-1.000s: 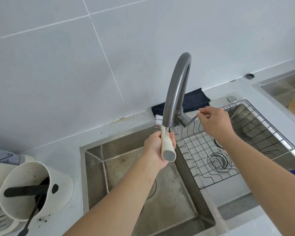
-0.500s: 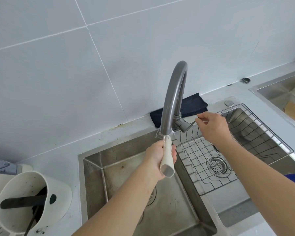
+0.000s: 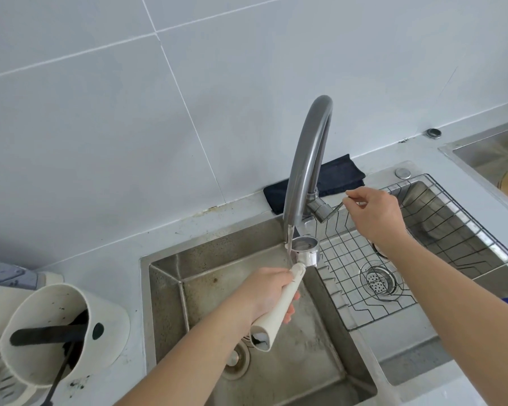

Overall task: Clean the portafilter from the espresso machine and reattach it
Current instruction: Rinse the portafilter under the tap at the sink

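The portafilter (image 3: 305, 251) has a shiny metal basket head and a long cream handle. My left hand (image 3: 267, 291) grips that handle and holds the head over the left sink basin, just right of the spout of the grey arched faucet (image 3: 307, 159). A thin stream of water falls from the spout and runs down the head's left edge. My right hand (image 3: 374, 213) pinches the thin faucet lever (image 3: 336, 207) to the right of the faucet base.
The steel left sink basin (image 3: 206, 276) has a drain at its bottom. A wire rack (image 3: 440, 247) lies over the right basin. A dark cloth (image 3: 339, 174) lies behind the faucet. A white knock box (image 3: 56, 332) with a black bar stands at the left.
The portafilter dropped lower and its head came out from behind the spout into view. Water now runs over it. My right hand stays on the lever.
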The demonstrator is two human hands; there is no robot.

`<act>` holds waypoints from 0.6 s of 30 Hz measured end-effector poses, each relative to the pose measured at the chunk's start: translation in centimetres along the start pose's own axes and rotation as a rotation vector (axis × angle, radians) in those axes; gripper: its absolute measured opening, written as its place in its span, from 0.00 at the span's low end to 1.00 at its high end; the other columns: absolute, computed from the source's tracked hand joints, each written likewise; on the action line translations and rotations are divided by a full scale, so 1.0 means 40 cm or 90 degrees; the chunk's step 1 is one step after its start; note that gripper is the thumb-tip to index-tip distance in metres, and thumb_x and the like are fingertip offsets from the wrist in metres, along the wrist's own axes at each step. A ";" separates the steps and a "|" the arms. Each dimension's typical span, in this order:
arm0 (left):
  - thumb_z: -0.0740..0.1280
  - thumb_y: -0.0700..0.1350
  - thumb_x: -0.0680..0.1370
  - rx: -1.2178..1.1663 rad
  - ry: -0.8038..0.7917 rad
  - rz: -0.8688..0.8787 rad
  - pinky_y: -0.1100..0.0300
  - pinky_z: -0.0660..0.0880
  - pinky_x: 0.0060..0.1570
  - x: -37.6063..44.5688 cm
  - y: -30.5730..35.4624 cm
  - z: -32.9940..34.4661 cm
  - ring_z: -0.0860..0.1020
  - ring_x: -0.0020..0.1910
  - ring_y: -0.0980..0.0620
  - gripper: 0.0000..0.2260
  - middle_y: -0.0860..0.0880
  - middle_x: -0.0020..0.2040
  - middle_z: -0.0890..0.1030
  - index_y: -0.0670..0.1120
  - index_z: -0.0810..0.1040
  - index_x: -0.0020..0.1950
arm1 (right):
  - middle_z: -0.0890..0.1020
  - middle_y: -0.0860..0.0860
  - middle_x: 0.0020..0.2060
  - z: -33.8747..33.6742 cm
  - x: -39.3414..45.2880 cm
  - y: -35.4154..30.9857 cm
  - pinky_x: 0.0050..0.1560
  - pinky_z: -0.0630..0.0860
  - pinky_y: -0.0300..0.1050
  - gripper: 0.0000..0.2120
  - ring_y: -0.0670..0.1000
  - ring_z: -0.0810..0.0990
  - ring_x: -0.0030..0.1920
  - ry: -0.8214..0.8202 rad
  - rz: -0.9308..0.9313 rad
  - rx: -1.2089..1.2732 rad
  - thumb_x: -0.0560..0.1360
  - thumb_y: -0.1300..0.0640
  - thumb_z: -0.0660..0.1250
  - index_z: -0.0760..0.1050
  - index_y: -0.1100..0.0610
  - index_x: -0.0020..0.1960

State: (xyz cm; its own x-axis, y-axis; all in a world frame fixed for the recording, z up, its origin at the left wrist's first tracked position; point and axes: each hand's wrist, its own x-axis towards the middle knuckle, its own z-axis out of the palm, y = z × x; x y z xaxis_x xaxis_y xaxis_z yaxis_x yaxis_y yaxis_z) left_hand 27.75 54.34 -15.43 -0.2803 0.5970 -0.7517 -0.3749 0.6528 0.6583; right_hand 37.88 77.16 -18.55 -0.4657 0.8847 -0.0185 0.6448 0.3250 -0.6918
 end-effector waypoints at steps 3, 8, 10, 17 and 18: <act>0.62 0.45 0.80 0.081 -0.008 0.013 0.59 0.75 0.26 -0.017 0.002 -0.009 0.76 0.28 0.50 0.06 0.43 0.43 0.80 0.50 0.79 0.49 | 0.84 0.49 0.48 0.000 0.001 0.001 0.50 0.73 0.42 0.14 0.48 0.79 0.45 -0.001 0.004 -0.005 0.77 0.52 0.66 0.80 0.55 0.60; 0.62 0.48 0.80 0.199 0.013 0.034 0.60 0.76 0.26 -0.034 -0.002 -0.029 0.77 0.28 0.51 0.07 0.46 0.43 0.80 0.55 0.80 0.51 | 0.84 0.49 0.50 0.001 0.001 -0.001 0.50 0.72 0.42 0.14 0.48 0.79 0.45 -0.004 0.004 0.000 0.77 0.52 0.66 0.80 0.56 0.60; 0.61 0.49 0.80 0.258 0.016 0.050 0.60 0.77 0.27 -0.041 -0.002 -0.041 0.77 0.29 0.51 0.09 0.46 0.44 0.79 0.52 0.80 0.54 | 0.84 0.49 0.50 0.001 0.000 -0.001 0.51 0.73 0.42 0.13 0.48 0.80 0.46 -0.003 0.007 0.004 0.77 0.52 0.66 0.80 0.56 0.59; 0.59 0.51 0.79 0.454 0.014 0.127 0.64 0.72 0.24 -0.057 -0.012 -0.079 0.75 0.24 0.56 0.13 0.51 0.38 0.79 0.60 0.80 0.59 | 0.84 0.50 0.51 -0.003 -0.002 -0.007 0.54 0.77 0.48 0.14 0.51 0.81 0.49 -0.007 0.013 0.007 0.77 0.52 0.66 0.80 0.56 0.60; 0.59 0.50 0.79 0.491 0.016 0.140 0.64 0.70 0.25 -0.055 -0.016 -0.085 0.74 0.24 0.57 0.13 0.52 0.36 0.78 0.59 0.80 0.57 | 0.84 0.50 0.51 -0.003 -0.003 -0.007 0.54 0.77 0.47 0.14 0.51 0.81 0.50 -0.007 0.013 0.005 0.77 0.52 0.66 0.80 0.56 0.60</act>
State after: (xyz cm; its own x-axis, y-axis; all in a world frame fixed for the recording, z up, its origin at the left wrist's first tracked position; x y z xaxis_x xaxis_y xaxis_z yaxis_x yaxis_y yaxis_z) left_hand 25.61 51.04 -14.34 -0.2995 0.7453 -0.5957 0.4053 0.6646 0.6277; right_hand 37.82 77.01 -18.26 -0.4596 0.8872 -0.0405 0.6489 0.3043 -0.6973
